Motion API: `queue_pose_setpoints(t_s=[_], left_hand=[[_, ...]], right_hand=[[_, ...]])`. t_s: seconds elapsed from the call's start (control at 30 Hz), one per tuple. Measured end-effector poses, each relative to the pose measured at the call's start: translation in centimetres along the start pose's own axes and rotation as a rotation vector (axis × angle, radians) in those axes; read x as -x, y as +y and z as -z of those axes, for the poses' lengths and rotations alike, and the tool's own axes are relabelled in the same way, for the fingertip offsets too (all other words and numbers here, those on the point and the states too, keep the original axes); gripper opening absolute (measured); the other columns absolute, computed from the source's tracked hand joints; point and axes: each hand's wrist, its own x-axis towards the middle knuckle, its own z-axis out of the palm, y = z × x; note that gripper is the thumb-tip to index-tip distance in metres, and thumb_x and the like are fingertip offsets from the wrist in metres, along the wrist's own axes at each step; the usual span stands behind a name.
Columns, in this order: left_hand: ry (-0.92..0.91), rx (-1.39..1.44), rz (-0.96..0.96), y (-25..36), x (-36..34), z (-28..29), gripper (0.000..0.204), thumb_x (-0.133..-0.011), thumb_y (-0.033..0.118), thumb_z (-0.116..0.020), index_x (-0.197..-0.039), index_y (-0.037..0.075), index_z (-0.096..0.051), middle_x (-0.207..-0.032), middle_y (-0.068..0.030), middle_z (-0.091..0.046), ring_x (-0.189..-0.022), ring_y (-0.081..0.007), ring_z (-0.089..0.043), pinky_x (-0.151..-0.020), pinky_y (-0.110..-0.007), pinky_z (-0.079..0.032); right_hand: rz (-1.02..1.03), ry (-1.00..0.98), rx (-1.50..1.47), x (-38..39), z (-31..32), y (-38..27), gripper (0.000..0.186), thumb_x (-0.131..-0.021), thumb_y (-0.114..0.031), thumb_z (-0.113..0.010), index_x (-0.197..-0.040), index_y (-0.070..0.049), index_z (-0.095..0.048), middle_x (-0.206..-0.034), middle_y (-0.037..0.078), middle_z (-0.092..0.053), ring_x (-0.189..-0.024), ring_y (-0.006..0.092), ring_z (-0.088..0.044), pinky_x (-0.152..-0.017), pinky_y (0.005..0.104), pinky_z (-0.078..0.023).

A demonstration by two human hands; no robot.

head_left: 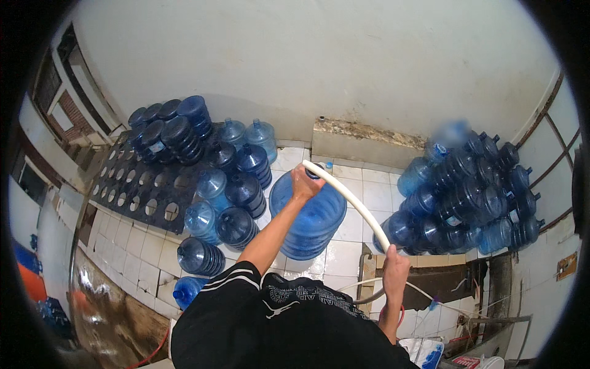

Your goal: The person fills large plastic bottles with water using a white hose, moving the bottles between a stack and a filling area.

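While blue jugs (461, 200) crowd both sides, right grip (395, 272) clasps hose (355, 200); left grip (306, 184) unclear.

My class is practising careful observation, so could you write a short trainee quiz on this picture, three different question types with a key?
1. Multiple choice: what does the person's right hand grip?
A) a bottle cap
B) a pale hose
C) a bucket handle

2. True or false: the black rack with round holes is on the left side of the picture.

3. Short answer: what large object stands beneath the person's left hand?

Key:
1. B
2. True
3. A large blue bottle
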Motion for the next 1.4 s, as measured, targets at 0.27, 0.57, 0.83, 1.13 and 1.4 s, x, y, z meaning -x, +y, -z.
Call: queue_pose_setpoints(t_s=[0.27, 0.57, 0.83, 1.13, 1.4], left_hand=[[0.290, 0.306, 0.415, -4.9, -3.2, 3.0, 0.019, -0.061, 0.012, -0.072, -0.071, 0.000, -0.062, -0.066, -0.0059, -0.064, -0.061, -0.0135, -0.059, -0.061, -0.028, -0.048], [0.633, 0.923, 0.791, -6.7, -3.2, 10.8, 0.007, -0.067, 0.001, -0.063, -0.073, 0.001, -0.061, -0.069, -0.0061, -0.061, -0.061, -0.0167, -0.058, -0.060, -0.028, -0.045], [0.624, 1.281, 0.744, -5.2, -1.8, 13.0, 0.010, -0.069, 0.006, -0.059, -0.077, 0.000, -0.059, -0.075, -0.0082, -0.058, -0.067, -0.0204, -0.058, -0.068, -0.030, -0.046], [0.714, 1.308, 0.680, -5.0, -3.5, 16.7, 0.006, -0.073, 0.008, -0.056, -0.077, 0.003, -0.056, -0.077, -0.0069, -0.058, -0.069, -0.0204, -0.057, -0.070, -0.033, -0.050], [0.699, 1.313, 0.590, -3.6, -3.8, 17.6, 0.007, -0.073, 0.007, -0.056, -0.078, 0.003, -0.056, -0.079, -0.0073, -0.058, -0.070, -0.0202, -0.057, -0.072, -0.033, -0.049]], right_hand=[[-0.064, 0.072, 0.064, 2.3, 0.6, 2.7, 0.054, -0.095, -0.032, -0.045, -0.053, 0.001, -0.035, -0.046, 0.002, -0.031, -0.046, 0.0098, -0.030, -0.043, 0.0344, -0.023], [0.014, 0.107, 0.068, 0.9, 0.8, 5.2, 0.059, -0.096, -0.041, -0.040, -0.050, -0.004, -0.035, -0.045, -0.001, -0.033, -0.043, 0.0088, -0.030, -0.041, 0.0318, -0.022], [-0.089, 0.101, -0.052, -4.0, 0.8, 5.8, 0.058, -0.096, -0.042, -0.039, -0.051, -0.006, -0.037, -0.045, -0.002, -0.034, -0.043, 0.0081, -0.032, -0.041, 0.0305, -0.026], [-0.291, 0.358, -0.152, 0.4, 6.3, 7.6, 0.056, -0.093, -0.050, -0.040, -0.052, -0.012, -0.036, -0.044, -0.004, -0.035, -0.037, 0.0060, -0.033, -0.034, 0.0242, -0.023], [-0.257, 0.288, -0.169, -2.7, 5.7, 8.2, 0.055, -0.093, -0.050, -0.039, -0.054, -0.012, -0.036, -0.046, -0.004, -0.035, -0.036, 0.0070, -0.032, -0.034, 0.0252, -0.024]])
